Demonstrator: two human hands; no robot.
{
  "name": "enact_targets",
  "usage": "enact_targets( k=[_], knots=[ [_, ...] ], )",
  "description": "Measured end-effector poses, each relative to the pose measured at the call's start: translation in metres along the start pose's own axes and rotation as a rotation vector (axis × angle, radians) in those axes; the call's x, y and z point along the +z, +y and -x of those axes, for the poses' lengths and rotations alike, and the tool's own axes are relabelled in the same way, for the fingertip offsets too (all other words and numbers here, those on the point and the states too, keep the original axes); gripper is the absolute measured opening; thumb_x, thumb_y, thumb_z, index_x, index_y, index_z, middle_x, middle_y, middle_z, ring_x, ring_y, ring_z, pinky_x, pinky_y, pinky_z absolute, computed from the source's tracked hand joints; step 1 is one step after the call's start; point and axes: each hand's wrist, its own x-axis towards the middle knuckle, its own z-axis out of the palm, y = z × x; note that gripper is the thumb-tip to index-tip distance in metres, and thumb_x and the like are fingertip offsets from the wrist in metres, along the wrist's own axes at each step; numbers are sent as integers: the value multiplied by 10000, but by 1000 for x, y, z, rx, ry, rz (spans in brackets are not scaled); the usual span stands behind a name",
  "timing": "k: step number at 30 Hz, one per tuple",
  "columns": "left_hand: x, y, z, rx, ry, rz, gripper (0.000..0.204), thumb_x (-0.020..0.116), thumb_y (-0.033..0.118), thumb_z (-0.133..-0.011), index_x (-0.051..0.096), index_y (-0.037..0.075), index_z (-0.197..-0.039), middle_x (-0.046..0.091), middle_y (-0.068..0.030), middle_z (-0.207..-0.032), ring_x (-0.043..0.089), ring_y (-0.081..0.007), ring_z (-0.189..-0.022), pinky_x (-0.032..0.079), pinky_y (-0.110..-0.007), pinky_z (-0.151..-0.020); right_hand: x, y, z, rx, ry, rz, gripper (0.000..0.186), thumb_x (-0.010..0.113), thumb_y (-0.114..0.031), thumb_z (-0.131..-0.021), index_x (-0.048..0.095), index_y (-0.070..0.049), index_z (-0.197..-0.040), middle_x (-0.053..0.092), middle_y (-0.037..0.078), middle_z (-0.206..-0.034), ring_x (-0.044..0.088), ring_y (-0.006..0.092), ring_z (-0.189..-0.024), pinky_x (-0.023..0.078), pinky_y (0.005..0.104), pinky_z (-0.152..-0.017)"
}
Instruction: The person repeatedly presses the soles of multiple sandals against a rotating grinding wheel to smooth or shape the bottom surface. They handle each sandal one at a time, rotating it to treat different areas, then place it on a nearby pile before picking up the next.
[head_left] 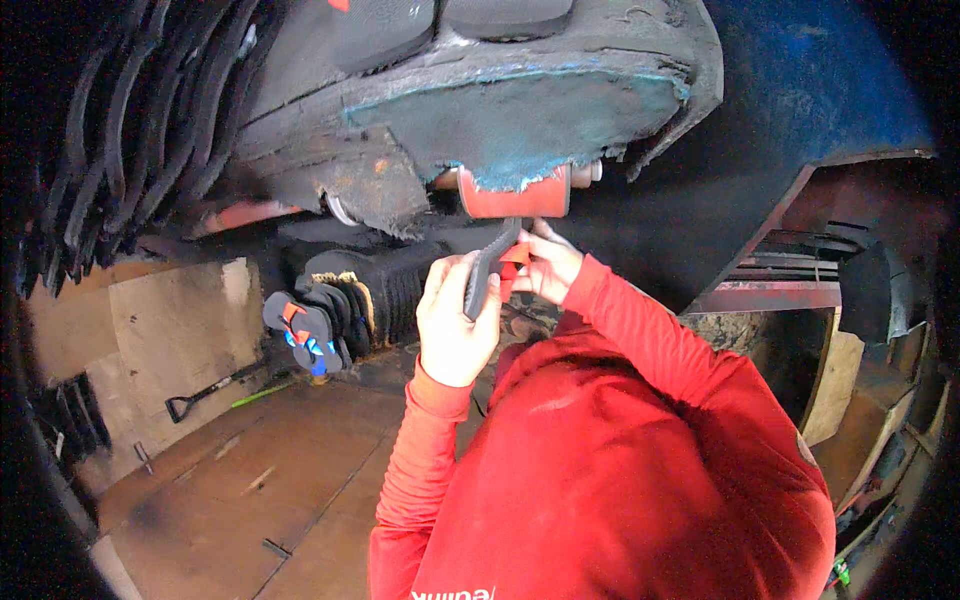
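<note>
My left hand (455, 320) is closed round a dark foam flip-flop (487, 275), which I hold edge-on. Its toe or heel end points up at the orange-red sanding drum (515, 195) and appears to touch it, though the exact contact is hard to see. A red strap (515, 262) shows on the flip-flop's right side. My right hand (550, 265) grips the flip-flop there, fingers bent by the strap and the upper end of the sole. A ragged, dusty blue-grey flap (530, 120) hangs over the drum's upper part.
Black flip-flops (508, 15) lie on the dusty machine top. Dark soles (140, 130) stack at the upper left. Below left stands a row of flip-flops with red and blue straps (305, 330). A blue panel (810, 80) and a wooden board (835, 375) stand right.
</note>
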Motion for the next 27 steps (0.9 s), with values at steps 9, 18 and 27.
enact_targets(
  k=[9,18,27],
  knots=[
    [26,23,-39,-237,-171,84,159,641,116,-919,639,-21,-1000,665,-229,-787,694,-388,-740,532,-407,-626,12,-26,14,63,254,124,401,543,-254,-1017,459,-61,-1358,601,151,-1278,645,326,-1128,565,547,-940],
    [-19,32,8,-231,-146,51,269,634,109,-952,624,-48,-1170,714,-96,-848,687,-124,-682,564,-276,-613,64,-3,36,-18,345,4,588,641,-149,-962,282,-124,-1427,578,137,-1282,646,334,-1111,580,605,-852],
    [-7,56,-23,-434,-215,125,215,656,69,-902,643,-4,-1104,694,-217,-880,720,-359,-818,554,-372,-694,48,-22,23,77,216,66,393,598,-265,-995,482,-26,-1284,648,147,-1139,670,340,-1062,584,573,-858]
  ],
)
